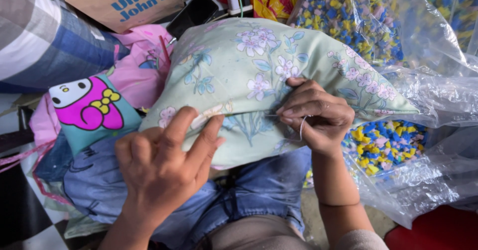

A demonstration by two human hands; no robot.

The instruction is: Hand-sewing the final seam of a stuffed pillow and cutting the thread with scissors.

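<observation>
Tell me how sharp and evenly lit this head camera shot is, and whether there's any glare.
Head view: soft even daylight, faint shadows; floral pillow and right hand sharp; left hand slightly soft; white glare on the clear plastic bag; mild wide-angle bending at the edges.

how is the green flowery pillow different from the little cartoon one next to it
The floral pillow is pale green with small pink-white blossoms; the cartoon pillow is teal with one big white, magenta and yellow figure. The floral pillow looks much larger. The floral pillow lies on the lap under both hands, left hand pressing its edge, right hand pinching a thread; the cartoon pillow lies untouched beside it. Both are soft fabric cushions.
</observation>
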